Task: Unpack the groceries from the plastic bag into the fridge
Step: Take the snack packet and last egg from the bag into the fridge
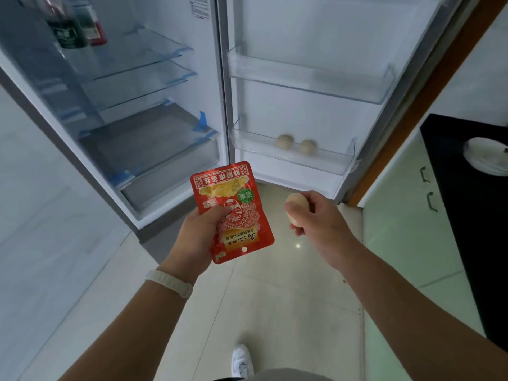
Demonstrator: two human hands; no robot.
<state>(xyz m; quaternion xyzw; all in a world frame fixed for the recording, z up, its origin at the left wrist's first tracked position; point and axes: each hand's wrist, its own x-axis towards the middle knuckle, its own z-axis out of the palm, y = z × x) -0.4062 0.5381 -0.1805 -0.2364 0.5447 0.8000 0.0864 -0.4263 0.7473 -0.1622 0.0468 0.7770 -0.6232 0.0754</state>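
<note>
My left hand (199,237) holds a red snack packet (233,204) upside down, in front of the open fridge (154,149). My right hand (316,218) grips a pale egg (297,209) between thumb and fingers, below the fridge door. Two more eggs (297,144) lie side by side in the lowest door bin (338,160). The plastic bag is not in view.
Dark bottles (74,26) stand at the fridge's upper left. Glass shelves (143,67) and a drawer (170,171) fill the fridge body; an upper door bin (310,75) holds nothing. A black counter (467,204) with a white plate (486,158) stands at right.
</note>
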